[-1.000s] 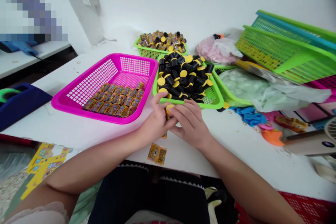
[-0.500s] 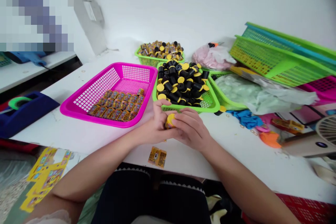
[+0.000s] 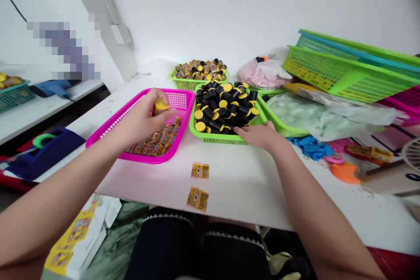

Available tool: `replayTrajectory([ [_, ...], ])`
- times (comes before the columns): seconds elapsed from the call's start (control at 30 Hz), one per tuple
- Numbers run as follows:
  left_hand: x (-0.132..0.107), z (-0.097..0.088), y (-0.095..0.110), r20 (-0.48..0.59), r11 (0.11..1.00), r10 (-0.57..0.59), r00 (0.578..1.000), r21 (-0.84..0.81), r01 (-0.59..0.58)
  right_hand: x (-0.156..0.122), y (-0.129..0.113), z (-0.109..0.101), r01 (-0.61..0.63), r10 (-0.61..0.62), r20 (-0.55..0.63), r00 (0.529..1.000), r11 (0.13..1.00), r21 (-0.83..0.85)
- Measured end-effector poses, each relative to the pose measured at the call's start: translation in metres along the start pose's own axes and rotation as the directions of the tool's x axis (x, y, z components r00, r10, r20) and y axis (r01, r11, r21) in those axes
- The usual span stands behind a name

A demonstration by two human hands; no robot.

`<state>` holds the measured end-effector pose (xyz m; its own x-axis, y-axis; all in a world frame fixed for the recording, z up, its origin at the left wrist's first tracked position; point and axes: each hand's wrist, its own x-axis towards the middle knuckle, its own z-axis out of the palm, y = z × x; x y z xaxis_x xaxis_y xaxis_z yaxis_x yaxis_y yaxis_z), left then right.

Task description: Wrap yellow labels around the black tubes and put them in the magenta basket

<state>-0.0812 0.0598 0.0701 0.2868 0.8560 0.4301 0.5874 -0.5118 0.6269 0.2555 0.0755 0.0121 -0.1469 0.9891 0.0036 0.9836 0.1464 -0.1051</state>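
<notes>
My left hand (image 3: 147, 111) is closed around a small container with a yellow lid (image 3: 160, 105), above the pink basket (image 3: 166, 157). Rows of small labelled containers (image 3: 157, 142) lie inside that basket. At the front right rim of a green basket (image 3: 226, 139), my right hand (image 3: 259, 134) has its fingers stretched toward a heap of black containers with yellow lids (image 3: 226, 107). Its fingertips are partly hidden against the nearest ones. Two yellow printed labels, an upper label (image 3: 200, 170) and a lower label (image 3: 197, 198), lie on the white table (image 3: 243, 179) between my arms.
Behind stands another green basket (image 3: 188, 84) of labelled containers. To the right are stacked baskets (image 3: 344, 72), plastic bags (image 3: 315, 116), a blue cloth-like bundle (image 3: 310, 146) and a fan (image 3: 390, 179). A blue tape dispenser (image 3: 49, 153) sits at left, with a blue heat gun (image 3: 54, 89) beyond.
My hands have parted. The left carried the yellow-lidded container over to the pink basket, while the right moved to the green basket's rim. A second label now shows on the table.
</notes>
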Motion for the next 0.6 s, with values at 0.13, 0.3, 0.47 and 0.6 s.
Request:
replayTrajectory([
  [0.13, 0.042, -0.004, -0.050, 0.100, 0.957, -0.242, 0.965, 0.192, 0.220, 0.013, 0.005, -0.006, 0.108, -0.113, 0.125, 0.986, 0.993, 0.047],
  [0.3, 0.065, 0.015, -0.084, 0.189, 0.873, -0.389, 0.901, 0.387, 0.296, 0.006, 0.000, -0.003, 0.033, -0.035, 0.045, 0.998, 0.998, 0.057],
  [0.47, 0.074, 0.029, -0.090, 0.218, 0.830, -0.447, 0.868, 0.463, 0.311, -0.005, -0.004, 0.002, -0.107, 0.113, -0.053, 0.992, 0.989, 0.107],
  [0.6, 0.075, 0.037, -0.090, 0.274, 0.804, -0.494, 0.825, 0.505, 0.314, -0.006, -0.006, 0.004, -0.172, 0.194, -0.124, 0.973, 0.970, 0.170],
])
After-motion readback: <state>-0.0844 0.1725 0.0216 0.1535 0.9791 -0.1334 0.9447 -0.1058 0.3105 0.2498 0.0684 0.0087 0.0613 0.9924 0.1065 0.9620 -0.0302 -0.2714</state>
